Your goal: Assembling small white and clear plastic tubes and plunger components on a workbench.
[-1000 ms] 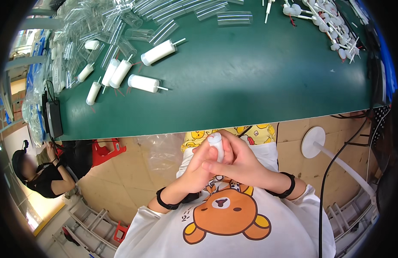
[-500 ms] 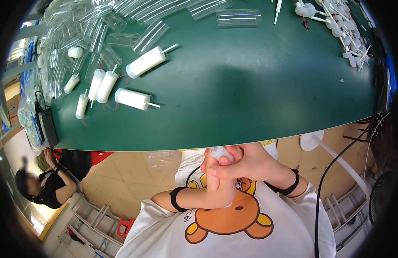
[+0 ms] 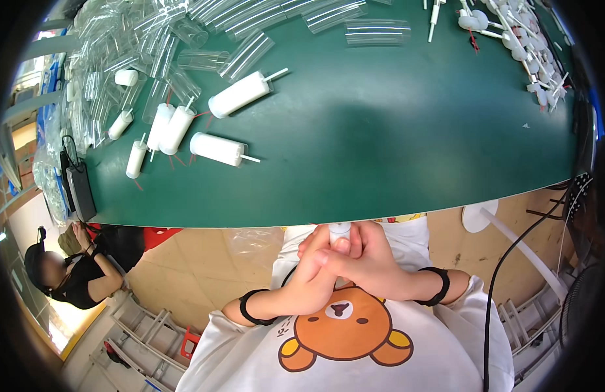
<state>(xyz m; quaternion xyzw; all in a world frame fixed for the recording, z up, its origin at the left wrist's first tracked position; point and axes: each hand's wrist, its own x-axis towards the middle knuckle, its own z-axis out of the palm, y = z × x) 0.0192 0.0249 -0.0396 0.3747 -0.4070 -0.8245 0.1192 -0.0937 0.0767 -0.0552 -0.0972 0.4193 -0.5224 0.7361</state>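
Note:
Close to my body, just below the table's near edge, both hands are clasped around a white cylindrical piece (image 3: 339, 230). Only its pale end shows between the fingers, so its full shape is hidden. My left hand (image 3: 309, 277) wraps it from the left, fingers closed. From the other side, my right hand (image 3: 375, 264) closes over it, its thumb lying across toward the left hand. On the table at the left lie several white cylinders with thin white rods and red wires, among them a large one (image 3: 240, 95) and another nearer me (image 3: 216, 149).
A heap of clear plastic tubes (image 3: 162, 55) covers the far left of the green table (image 3: 407, 157). White parts with rods (image 3: 518, 42) pile up at far right. A black box (image 3: 80, 189) stands at the left edge. Another person (image 3: 86, 274) sits at left; a black cable (image 3: 495, 287) hangs at right.
My hands have turned from a crossed, twisted hold to a more even clasp, and the white piece points farther away from me. The table's contents appear slightly shifted right in view.

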